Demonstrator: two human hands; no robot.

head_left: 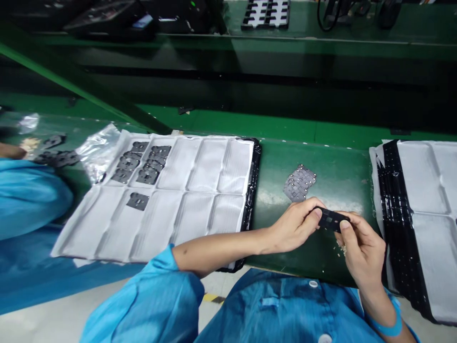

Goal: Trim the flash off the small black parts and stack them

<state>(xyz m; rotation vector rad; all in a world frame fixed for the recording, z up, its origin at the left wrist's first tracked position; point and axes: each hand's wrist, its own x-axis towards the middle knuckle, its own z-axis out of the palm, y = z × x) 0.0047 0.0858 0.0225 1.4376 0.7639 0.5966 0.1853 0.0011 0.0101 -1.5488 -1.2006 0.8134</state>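
Note:
Both my hands hold one small flat black part [332, 220] with cut-outs, over the green bench [335, 171]. My left hand [294, 226] pinches its left end, fingers closed. My right hand [360, 245] grips the right end between thumb and fingers. Just beyond them lies a small pile of similar grey parts [300, 182]. To the left sits a black tray covered with a white padded sheet [200, 190], with several dark parts [143, 164] laid in its far-left pockets and one single part [137, 201] below them.
A stack of black trays under a white sheet [421, 214] stands at the right. A crumpled plastic bag [94, 152] and loose dark parts [57, 155] lie far left, beside another person's blue sleeve [28, 195]. Dark machinery and a parts tray [266, 13] sit behind.

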